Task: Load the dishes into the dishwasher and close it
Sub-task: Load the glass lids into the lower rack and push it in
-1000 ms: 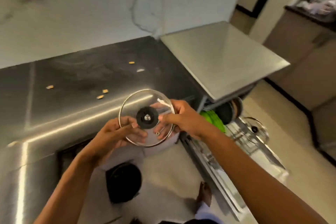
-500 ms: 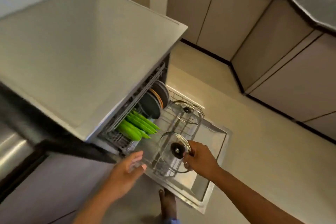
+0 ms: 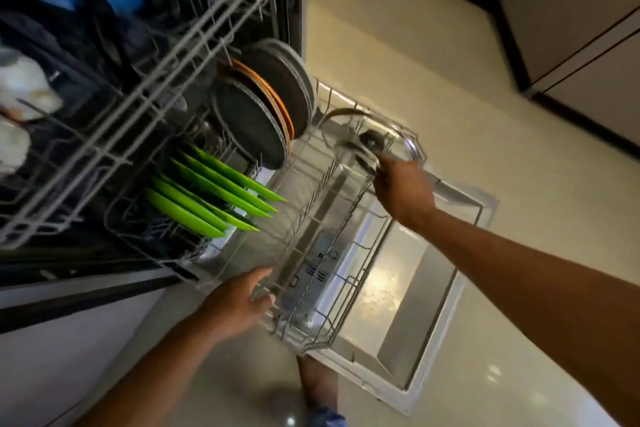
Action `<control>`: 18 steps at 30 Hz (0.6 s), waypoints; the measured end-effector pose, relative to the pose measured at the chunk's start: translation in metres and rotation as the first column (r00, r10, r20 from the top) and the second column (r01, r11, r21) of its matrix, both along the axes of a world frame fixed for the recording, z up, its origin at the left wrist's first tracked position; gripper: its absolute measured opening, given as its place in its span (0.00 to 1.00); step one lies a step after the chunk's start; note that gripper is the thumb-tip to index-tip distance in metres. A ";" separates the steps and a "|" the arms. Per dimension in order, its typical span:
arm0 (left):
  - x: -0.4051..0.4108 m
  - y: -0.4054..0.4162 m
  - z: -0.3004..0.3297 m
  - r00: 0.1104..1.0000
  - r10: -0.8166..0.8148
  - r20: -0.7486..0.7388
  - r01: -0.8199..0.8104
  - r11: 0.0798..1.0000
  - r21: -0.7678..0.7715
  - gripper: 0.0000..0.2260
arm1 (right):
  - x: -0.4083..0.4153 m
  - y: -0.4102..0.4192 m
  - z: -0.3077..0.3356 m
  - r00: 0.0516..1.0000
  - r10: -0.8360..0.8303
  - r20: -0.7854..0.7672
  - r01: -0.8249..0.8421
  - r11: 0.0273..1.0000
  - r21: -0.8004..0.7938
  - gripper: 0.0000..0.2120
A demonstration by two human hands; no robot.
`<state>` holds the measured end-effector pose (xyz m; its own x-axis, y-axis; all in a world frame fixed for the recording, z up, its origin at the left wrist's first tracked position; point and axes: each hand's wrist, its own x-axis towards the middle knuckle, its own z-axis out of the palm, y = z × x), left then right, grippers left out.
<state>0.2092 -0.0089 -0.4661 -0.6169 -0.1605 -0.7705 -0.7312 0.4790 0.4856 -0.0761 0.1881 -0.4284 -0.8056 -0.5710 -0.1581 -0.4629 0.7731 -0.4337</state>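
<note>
While the left hand [image 3: 239,302] grips the lower rack [image 3: 332,204] rim to steady it, the right hand [image 3: 401,189] pinches the glass lid [image 3: 372,142], standing it upright at centre frame.

Both forearms are bare and reach forward and down from the lower edge of the view. The left arm comes in from the lower left and runs up and to the right. The left hand [image 3: 239,302] shows its back to the camera, thumb uppermost and pointing right, fingers bent at the tips and hooked round something; motion blur hides the exact hold. The right arm enters from the right edge, stretched far out, up and to the left, nearly straight. The right hand [image 3: 403,189] is also seen from the back, wrist bent a little, fingers curled forward in a pinch, fingertips hidden behind the knuckles.
</note>
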 end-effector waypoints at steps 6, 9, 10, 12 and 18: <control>0.017 -0.011 -0.034 0.981 -0.161 0.107 0.171 0.982 -0.083 0.26 | -0.030 -0.012 -0.033 1.000 0.004 -0.001 -0.004 1.000 -0.025 0.25; 0.014 -0.010 -0.037 0.968 -0.223 0.116 0.236 0.966 -0.111 0.26 | -0.035 -0.004 -0.037 0.999 0.000 0.050 0.003 0.998 -0.063 0.23; 0.011 -0.009 -0.036 0.968 -0.228 0.105 0.240 0.964 -0.115 0.26 | -0.035 -0.001 -0.037 0.999 0.005 0.053 -0.001 0.997 -0.072 0.22; 0.002 -0.008 -0.034 0.974 -0.222 0.047 0.227 0.963 -0.145 0.26 | -0.031 0.003 -0.038 0.999 0.021 0.040 -0.017 0.995 -0.098 0.22; -0.027 -0.004 -0.043 0.999 -0.042 -0.010 0.041 0.998 -0.053 0.26 | -0.028 0.007 -0.037 0.999 0.043 0.027 -0.038 0.987 -0.153 0.21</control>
